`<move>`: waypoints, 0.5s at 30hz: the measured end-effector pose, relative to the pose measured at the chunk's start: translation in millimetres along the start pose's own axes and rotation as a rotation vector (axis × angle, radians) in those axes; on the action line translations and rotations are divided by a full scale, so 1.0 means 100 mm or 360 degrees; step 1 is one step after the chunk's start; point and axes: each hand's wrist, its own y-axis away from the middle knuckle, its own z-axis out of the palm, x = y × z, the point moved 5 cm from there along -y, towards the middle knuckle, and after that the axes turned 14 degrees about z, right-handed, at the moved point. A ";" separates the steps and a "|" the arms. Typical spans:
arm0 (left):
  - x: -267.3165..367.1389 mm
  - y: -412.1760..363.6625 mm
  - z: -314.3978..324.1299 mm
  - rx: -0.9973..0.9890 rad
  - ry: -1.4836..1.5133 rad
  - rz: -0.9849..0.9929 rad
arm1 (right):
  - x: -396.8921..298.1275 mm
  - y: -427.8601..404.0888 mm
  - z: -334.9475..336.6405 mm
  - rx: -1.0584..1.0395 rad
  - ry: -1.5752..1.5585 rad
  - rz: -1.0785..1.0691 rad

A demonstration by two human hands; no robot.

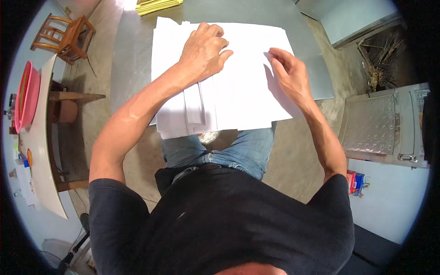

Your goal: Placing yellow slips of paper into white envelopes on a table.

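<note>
White paper sheets (247, 92) lie in an overlapping stack on a grey metal-looking table (309, 68) in front of me. My left hand (206, 51) rests over the left part of the stack, its fingers bent and the thumb apart. Below that wrist, a narrow folded paper strip (195, 106) stands slightly raised from the sheets. Over the right part of the paper is my right hand (290, 74), casting a shadow on it. Its thumb and forefinger tips are close together; whether they pinch a sheet edge is unclear. Some sheets overhang the table's near edge above my legs.
A bundle of yellow paper (158, 6) lies at the table's far edge. To the left are a wooden chair (65, 37) and a side table (44, 144) bearing a pink plastic basin (27, 96). A metal-panelled cabinet (374, 123) stands on the right.
</note>
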 end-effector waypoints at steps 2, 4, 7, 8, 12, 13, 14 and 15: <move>0.02 0.02 0.00 -0.0030 0.0048 -0.0036 | 0.09 0.13 0.01 -0.0414 -0.0644 0.0443; 0.00 0.06 0.00 -0.0032 0.0035 -0.0031 | 0.01 0.18 0.02 -0.0478 -0.0870 0.0552; -0.01 0.08 0.01 -0.0031 0.0009 -0.0023 | -0.04 0.15 -0.02 -0.0598 -0.1226 0.0700; -0.01 0.09 0.02 -0.0030 0.0001 -0.0024 | -0.03 0.14 -0.02 -0.0628 -0.1305 0.0801; 0.02 0.06 0.03 -0.0046 -0.0012 -0.0005 | 0.01 0.08 0.04 -0.0861 -0.1489 0.1090; 0.02 0.05 0.03 -0.0042 0.0006 -0.0004 | 0.02 0.06 0.07 -0.0861 -0.1491 0.1085; 0.02 0.05 0.03 -0.0038 0.0025 -0.0003 | 0.02 0.06 0.12 -0.0923 -0.1411 0.1103; 0.02 0.06 0.02 -0.0042 0.0019 -0.0005 | -0.01 0.07 0.20 -0.0991 -0.1333 0.1122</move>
